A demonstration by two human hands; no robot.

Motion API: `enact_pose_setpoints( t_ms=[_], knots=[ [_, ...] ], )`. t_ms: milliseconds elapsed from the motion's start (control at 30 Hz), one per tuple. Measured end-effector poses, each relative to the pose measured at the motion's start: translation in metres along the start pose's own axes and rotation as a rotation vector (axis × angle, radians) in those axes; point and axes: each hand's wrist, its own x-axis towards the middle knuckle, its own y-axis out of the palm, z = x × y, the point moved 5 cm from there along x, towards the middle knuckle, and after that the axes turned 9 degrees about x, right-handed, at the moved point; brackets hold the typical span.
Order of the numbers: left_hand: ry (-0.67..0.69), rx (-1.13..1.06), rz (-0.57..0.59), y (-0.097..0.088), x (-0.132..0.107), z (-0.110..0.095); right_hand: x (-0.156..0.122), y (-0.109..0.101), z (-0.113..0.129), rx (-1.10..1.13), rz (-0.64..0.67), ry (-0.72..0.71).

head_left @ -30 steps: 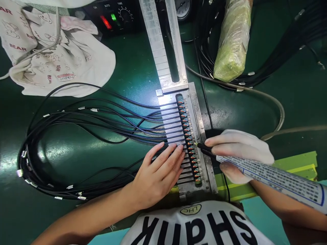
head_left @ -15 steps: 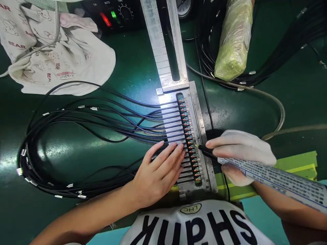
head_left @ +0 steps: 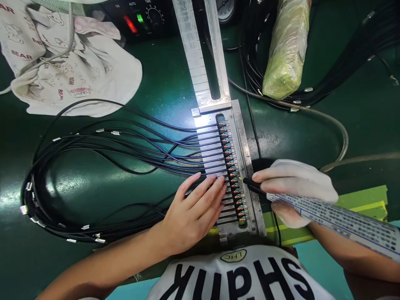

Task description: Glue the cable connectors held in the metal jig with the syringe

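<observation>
A metal fixture in the middle of the bench holds several black cables side by side, their coloured wire ends lined up in a slot. My left hand lies flat with fingers stretched out, pressing the cables down on the lower part of the fixture. My right hand, in a white glove, is closed round a pen-like tool with a black tip and a printed barrel. The tip touches the wire ends at about the middle of the row.
A long metal rail runs up from the fixture to a black control box with red and green lights. A white printed cloth lies top left. A plastic-wrapped green bundle and more black cables lie top right. A yellow-green block sits at right.
The tool tip has crept slightly down and right along the row of wire ends. My left hand has stayed flat in the same place.
</observation>
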Motion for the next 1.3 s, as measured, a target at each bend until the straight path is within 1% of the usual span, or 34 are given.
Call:
enact_pose_setpoints(
  t_ms=[167, 367, 533, 767, 1300],
  knots=[
    [-0.004, 0.002, 0.000, -0.0006, 0.0001, 0.0000, 0.0007, 0.0004, -0.0009, -0.011, -0.005, 0.028],
    [0.005, 0.007, 0.004, -0.0001, 0.0005, 0.0002, 0.0006, -0.0003, -0.0004, 0.020, -0.008, 0.007],
    [0.003, 0.009, -0.003, 0.0007, -0.0002, 0.0003, -0.0002, 0.0005, -0.0017, -0.002, 0.019, 0.029],
    [0.001, 0.019, 0.002, 0.0006, -0.0003, 0.0005, -0.0003, -0.0003, -0.0038, 0.010, -0.014, 0.003],
    [0.005, 0.009, 0.005, 0.0009, -0.0011, 0.0000, -0.0019, -0.0003, -0.0065, -0.008, 0.002, -0.001]
  ],
)
